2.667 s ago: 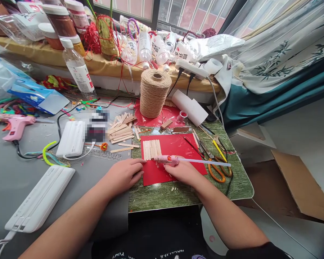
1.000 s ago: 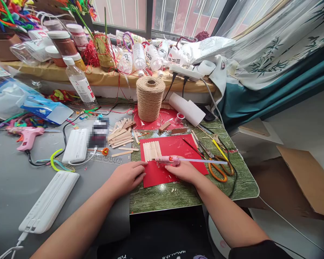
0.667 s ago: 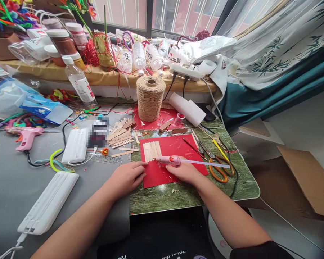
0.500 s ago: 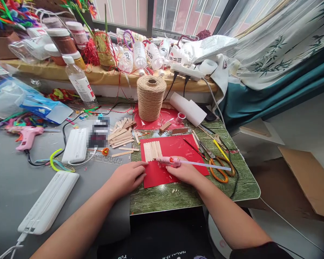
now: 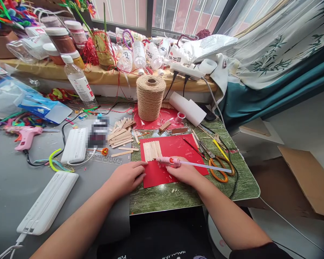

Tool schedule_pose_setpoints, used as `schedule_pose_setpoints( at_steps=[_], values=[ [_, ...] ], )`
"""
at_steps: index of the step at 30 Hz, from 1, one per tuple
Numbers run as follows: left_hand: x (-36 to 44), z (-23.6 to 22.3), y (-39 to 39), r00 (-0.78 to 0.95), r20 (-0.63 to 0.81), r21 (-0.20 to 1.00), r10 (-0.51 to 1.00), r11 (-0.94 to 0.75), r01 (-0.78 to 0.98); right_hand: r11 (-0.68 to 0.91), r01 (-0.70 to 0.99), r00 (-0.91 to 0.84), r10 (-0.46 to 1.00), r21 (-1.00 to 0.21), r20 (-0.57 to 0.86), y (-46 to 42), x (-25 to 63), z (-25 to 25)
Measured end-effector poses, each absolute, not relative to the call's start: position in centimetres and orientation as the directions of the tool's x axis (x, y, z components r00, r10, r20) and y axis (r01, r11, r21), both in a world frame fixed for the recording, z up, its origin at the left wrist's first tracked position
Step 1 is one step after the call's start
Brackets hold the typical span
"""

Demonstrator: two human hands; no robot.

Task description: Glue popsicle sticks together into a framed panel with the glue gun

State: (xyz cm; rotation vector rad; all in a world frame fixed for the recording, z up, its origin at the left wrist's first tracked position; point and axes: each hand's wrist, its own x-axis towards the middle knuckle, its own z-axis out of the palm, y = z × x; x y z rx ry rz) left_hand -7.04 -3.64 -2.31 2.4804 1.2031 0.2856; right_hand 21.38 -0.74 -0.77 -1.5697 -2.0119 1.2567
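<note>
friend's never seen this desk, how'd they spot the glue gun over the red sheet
On the green tabletop, find the nearer red sheet with a row of sticks. By their near ends is the pink glue gun. The right hand holds it; the other pink gun lies on the grey mat.

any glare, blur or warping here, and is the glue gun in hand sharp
Head view, glare: a whitish patch on the green tabletop at the near edge of the red sheet, and a pale, bright window. Head view, sharpness: the glue gun in the right hand looks fairly crisp. Head view, distortion: stretching toward the edges, plus one pixelated block.
</note>
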Motion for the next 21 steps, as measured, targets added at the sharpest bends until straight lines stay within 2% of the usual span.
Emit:
schedule_pose_setpoints(
  at_steps=[4,13,21],
  values=[
    [-7.09,-2.35,-3.61,0.621,0.020,0.411,0.783,-0.573,0.709,0.039,0.654,-0.338,0.908,-0.756,-0.246,-0.80,21.39,-0.59],
    [-7.09,-2.44,-3.57,0.615,0.035,0.417,0.788,-0.570,0.708,-0.077,0.563,-0.316,0.900,-0.823,-0.300,-0.91,21.55,-0.36],
    [-7.15,-2.55,-3.60,0.616,0.028,0.422,0.787,-0.568,0.707,-0.101,0.525,-0.316,0.899,-0.845,-0.304,-0.94,21.51,-0.01]
  ],
)
